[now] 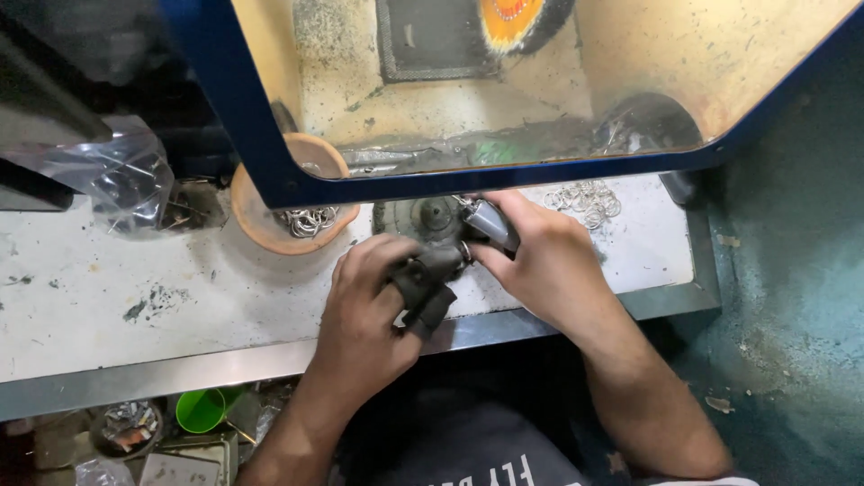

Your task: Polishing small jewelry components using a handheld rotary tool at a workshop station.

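Note:
My left hand [369, 310] and my right hand [540, 261] meet at the front of a white worktop [135, 297], just below a dark round wheel [430, 219]. Dark grey sleeves cover several fingertips of both hands. Pinched between the fingers of both hands is a small metal ring [465, 255], mostly hidden. An orange bowl [261, 220] with several metal rings stands left of the wheel. A loose pile of metal rings [585, 200] lies right of my right hand.
A blue-framed clear shield [297, 184] hangs over the wheel, with an orange buffing disc [513, 20] behind it. A crumpled plastic bag [117, 175] lies at the left. Below the worktop's metal edge sit a green cup [205, 409] and scrap.

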